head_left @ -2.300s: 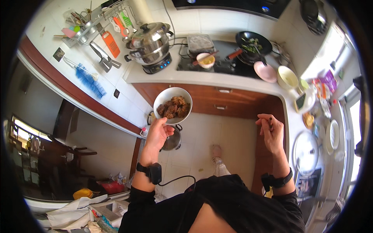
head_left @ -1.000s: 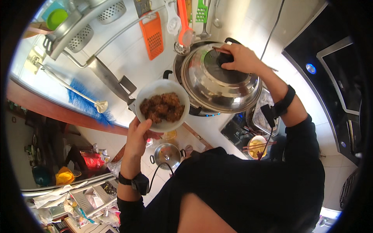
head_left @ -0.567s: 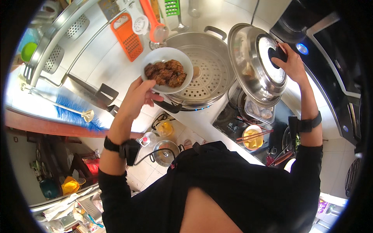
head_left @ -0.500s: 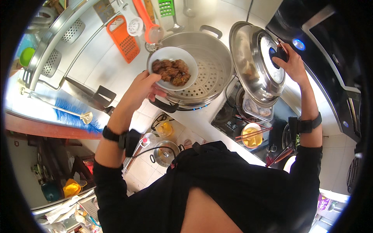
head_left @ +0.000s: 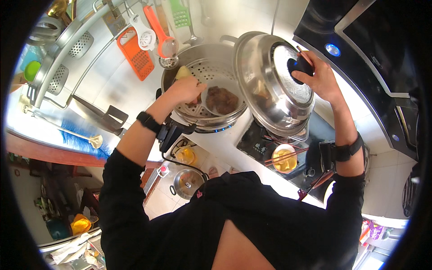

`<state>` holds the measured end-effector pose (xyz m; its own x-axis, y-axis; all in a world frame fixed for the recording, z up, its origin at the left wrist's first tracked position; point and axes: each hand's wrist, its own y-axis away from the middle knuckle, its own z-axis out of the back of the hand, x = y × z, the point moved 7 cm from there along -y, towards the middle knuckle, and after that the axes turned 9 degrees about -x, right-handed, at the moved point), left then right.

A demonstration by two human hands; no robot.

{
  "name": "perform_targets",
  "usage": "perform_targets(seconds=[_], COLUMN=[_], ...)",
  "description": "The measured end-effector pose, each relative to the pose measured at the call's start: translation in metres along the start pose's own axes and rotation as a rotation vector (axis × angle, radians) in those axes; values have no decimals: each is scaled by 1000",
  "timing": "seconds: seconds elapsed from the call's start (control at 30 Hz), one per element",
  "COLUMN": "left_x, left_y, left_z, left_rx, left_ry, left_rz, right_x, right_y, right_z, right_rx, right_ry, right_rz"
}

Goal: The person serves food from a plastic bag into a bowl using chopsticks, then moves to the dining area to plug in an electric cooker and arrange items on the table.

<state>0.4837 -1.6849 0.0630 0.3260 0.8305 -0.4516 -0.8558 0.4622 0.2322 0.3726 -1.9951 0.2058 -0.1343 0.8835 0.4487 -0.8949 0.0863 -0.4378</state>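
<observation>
In the steamer pot (head_left: 168, 81), a bowl (head_left: 204, 100) of brown chunky food (head_left: 221, 101) rests low over the perforated rack (head_left: 211, 68), slightly blurred by steam. My left hand (head_left: 185, 90) reaches inside, its curled fingers at the bowl's left rim; their undersides are hidden. Just behind these knuckles shows a pale yellowish piece (head_left: 182, 72), whose kind I cannot tell. My right hand (head_left: 321, 76) grips the black knob of a large domed steel lid (head_left: 265, 85), held tilted at the pot's right side. A thin reddish-brown stick (head_left: 306, 56) shows by its fingers.
An orange grater (head_left: 136, 55) and other utensils hang behind the pot. A bowl of yellow pieces (head_left: 284, 158) with chopsticks stands on the black hob (head_left: 252, 140) to the right. The range hood (head_left: 360, 49) juts out at upper right. A steel pan (head_left: 188, 183) is lower down.
My left hand has lowered the bowl from above the rim into the pot, moving right and down. The lid in my right hand has shifted left, nearer the pot.
</observation>
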Motion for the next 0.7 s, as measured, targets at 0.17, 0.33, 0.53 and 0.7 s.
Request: perform_targets(seconds=[0.17, 0.33, 0.53, 0.7], left_x=[16, 68, 144, 171], left_y=[86, 207, 318, 343], left_z=[41, 14, -53, -96], left_rx=[-348, -401, -634, -767], left_ry=[350, 527, 969, 1116], left_rz=[-78, 87, 419, 547], right_x=[49, 86, 122, 145], right_y=[-24, -56, -84, -95], right_z=[-37, -104, -169, -180], right_rx=[91, 273, 379, 264], right_ry=[47, 151, 188, 108], right_rz=[185, 259, 326, 331])
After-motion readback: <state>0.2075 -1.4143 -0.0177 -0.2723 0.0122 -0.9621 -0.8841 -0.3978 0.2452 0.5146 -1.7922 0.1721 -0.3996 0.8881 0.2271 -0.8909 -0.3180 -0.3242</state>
